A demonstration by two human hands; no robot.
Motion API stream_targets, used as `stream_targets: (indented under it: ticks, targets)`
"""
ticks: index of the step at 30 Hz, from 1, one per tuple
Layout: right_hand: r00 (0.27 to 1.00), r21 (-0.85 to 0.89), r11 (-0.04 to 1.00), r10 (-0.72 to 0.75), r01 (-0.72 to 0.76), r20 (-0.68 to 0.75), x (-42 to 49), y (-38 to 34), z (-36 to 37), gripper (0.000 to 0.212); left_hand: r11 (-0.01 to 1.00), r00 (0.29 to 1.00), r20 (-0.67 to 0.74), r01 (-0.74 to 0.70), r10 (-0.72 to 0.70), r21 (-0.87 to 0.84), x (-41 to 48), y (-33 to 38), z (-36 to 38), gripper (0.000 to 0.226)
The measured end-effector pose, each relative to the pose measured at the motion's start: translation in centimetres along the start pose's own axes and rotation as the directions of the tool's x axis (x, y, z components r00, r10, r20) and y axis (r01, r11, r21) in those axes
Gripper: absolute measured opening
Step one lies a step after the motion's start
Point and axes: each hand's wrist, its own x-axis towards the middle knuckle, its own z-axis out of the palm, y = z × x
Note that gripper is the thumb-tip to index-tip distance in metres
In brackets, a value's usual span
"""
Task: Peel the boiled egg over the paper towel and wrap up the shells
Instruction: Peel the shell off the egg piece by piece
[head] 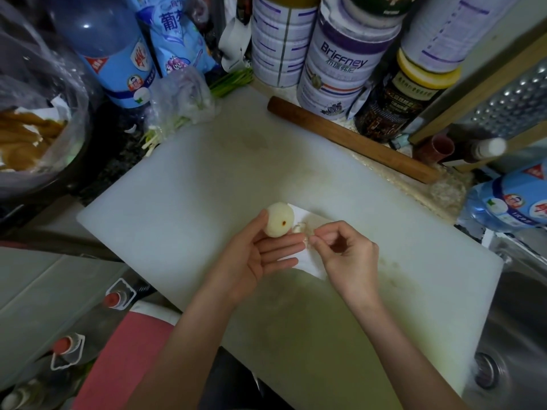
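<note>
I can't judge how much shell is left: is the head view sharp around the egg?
Head view: egg fairly sharp in the left hand; right hand slightly blurred at the fingertips; light dim and even, no glare on the cutting board; edges bent by the wide angle.

White cutting board point(207, 179) center; wooden rolling pin point(349, 139) along its upper-right edge. Briffney tin point(340, 69) top center, green onions point(231, 81) upper left, grater point(509, 105) right, sink point(515, 335) lower right.

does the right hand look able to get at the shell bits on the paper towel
Likely yes: the right hand is at the shell bits on the paper towel, seemingly pinching one, nothing between; the left hand holds the egg.
</note>
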Motion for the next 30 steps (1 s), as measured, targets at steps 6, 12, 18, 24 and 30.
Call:
stream_targets:
  ticks: [6,12,18,24,30]
  targets:
    - [0.991,-0.296,0.954,-0.009,0.048,0.132,1.0,0.9,-0.3,0.012,0.978,0.993,0.05,-0.118,0.11,0.171,-0.3,-0.3,-0.9,0.047]
    - [0.948,-0.178,0.962,-0.151,0.205,0.279,1.1,-1.5,-1.7,0.018,0.939,0.979,0.04,-0.205,0.202,0.277,-0.4,-0.6,-1.6,0.057]
    - [0.932,0.017,0.972,-0.228,0.232,0.28,0.9,-3.7,-2.1,0.018,0.921,0.972,0.069,-0.235,0.224,0.311,-0.1,-0.3,-1.2,0.055]
    - [0.936,0.035,0.95,-0.312,0.311,0.161,0.5,-3.4,-1.6,0.01,0.918,0.971,0.096,-0.238,0.218,0.316,-0.2,0.1,-0.7,0.055]
    - [0.82,-0.132,0.811,-0.57,0.571,0.043,0.2,-2.5,-0.9,0.006,0.935,0.974,0.125,-0.217,0.189,0.28,0.1,0.1,-0.3,0.055]
